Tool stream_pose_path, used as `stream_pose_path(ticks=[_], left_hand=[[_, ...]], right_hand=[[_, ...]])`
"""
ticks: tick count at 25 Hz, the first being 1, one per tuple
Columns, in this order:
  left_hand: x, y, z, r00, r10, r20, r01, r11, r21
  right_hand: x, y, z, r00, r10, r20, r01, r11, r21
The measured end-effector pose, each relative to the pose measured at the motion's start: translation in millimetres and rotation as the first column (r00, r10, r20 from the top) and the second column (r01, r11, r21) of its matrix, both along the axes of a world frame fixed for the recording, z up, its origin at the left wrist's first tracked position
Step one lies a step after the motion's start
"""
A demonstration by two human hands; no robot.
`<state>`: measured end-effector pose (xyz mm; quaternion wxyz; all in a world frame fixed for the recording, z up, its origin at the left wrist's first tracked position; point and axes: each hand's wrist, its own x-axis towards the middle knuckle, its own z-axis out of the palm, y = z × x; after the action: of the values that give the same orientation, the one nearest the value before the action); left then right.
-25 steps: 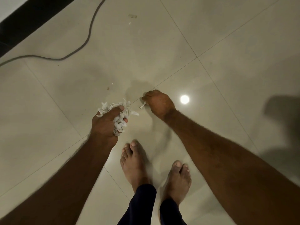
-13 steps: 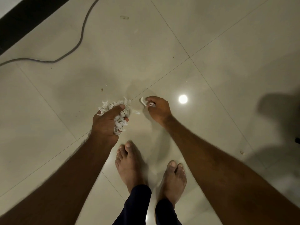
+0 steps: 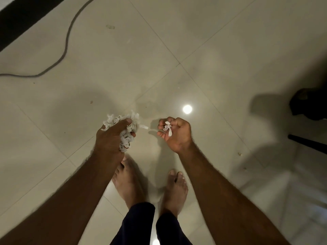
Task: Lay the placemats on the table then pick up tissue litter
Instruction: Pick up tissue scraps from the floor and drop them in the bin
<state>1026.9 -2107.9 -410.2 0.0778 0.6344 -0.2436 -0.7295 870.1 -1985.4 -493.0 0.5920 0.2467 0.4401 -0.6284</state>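
As a person stood barefoot on a pale tiled floor (image 3: 212, 50), the head camera looked straight down on both arms stretched out over the tiles. The left hand (image 3: 111, 138) gripped a thick wad of shredded white tissue (image 3: 126, 138), fingers curled round the bundle while loose strips stuck out past the knuckles and toward the other hand. The right hand (image 3: 177, 137), held near it but apart, was turned partly palm up, and its curled fingers pinched a small tissue scrap (image 3: 168, 129). Both bare feet (image 3: 128, 181) showed below the hands, with dark trouser legs (image 3: 139, 221) at the bottom edge. A grey cable (image 3: 67, 41) snaked across the tiles at upper left, a few small specks (image 3: 91, 102) lay on the floor, and a round lamp reflection (image 3: 187, 109) shone just beyond the right hand. A dark object (image 3: 307, 105) at the right edge was too dim to identify.
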Motion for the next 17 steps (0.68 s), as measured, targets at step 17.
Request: stream_pose_path(ticks=[17], left_hand=[[-88, 57, 123, 0.958, -0.272, -0.090, 0.258, 0.956, -0.138]], right_hand=[[-42, 87, 164, 0.957, -0.153, -0.248, 0.165, 0.986, 0.028]])
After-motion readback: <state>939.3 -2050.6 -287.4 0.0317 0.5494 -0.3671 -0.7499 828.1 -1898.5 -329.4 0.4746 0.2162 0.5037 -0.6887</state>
